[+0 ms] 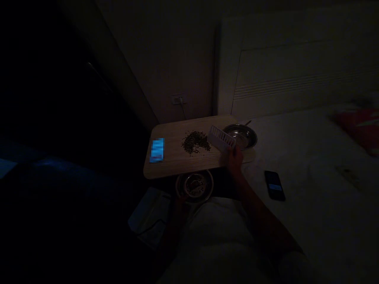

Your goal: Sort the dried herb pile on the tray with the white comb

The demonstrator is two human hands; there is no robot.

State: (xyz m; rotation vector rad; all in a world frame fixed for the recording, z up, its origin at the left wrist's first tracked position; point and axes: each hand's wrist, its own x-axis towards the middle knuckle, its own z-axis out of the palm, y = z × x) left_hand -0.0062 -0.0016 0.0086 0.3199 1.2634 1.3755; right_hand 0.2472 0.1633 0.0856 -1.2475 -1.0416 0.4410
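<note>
The scene is very dark. My right hand (235, 157) grips the near end of a pale, rectangular slotted piece (217, 142), perhaps plastic, tilted over the small wooden table (168, 132). Its left end is beside a loose pile of small dark bits (193, 142), too small to name, spread on the tabletop. Below the table's front edge, my left hand (182, 201) holds the rim of a metal bowl (209, 187), with some small bits inside it. The fingers of this hand are dim and partly hidden. A second metal bowl (250, 138) stands on the table behind my right hand.
A lit screen (156, 150) lies at the table's left end. On the pale bedding to the right is a dark phone (274, 185), and farther off a red cloth (359, 128). Behind the table are a wall socket (178, 99) with a plugged cable and a panelled headboard (266, 67).
</note>
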